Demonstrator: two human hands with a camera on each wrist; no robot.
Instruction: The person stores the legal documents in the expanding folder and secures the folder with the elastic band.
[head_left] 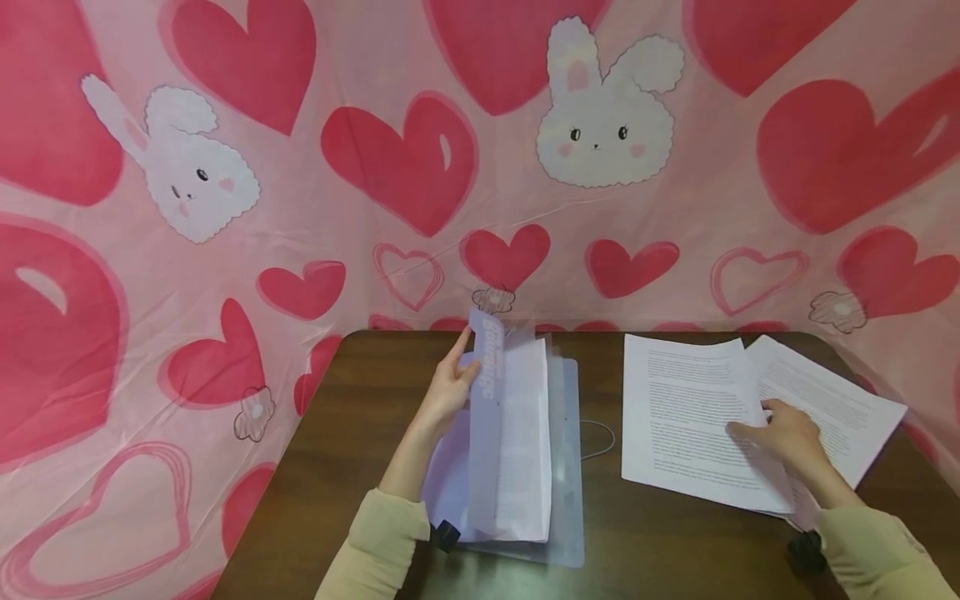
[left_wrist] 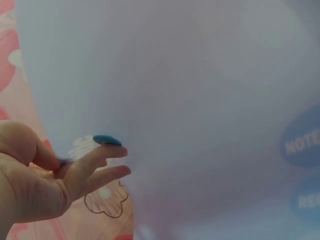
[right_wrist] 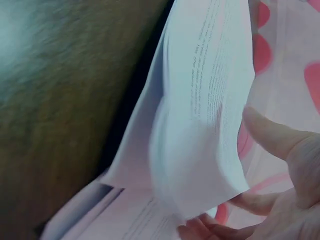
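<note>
Pink cloth (head_left: pixel 510 200) printed with hearts and white rabbits hangs at twelve o'clock, behind a brown table (head_left: pixel 337 508). Toward nine o'clock on the table lies a lilac folder (head_left: pixel 572 475), its cover (head_left: pixel 484 467) raised beside white sheets (head_left: pixel 525 475). Toward two o'clock, an upper stack (head_left: pixel 690 417) of printed paper overlaps a lower stack (head_left: pixel 840 404). The left hand (head_left: pixel 448 390) pinches the cover at ten o'clock; the right hand (head_left: pixel 791 433) holds the upper stack's three o'clock edge between thumb and fingers.
</note>
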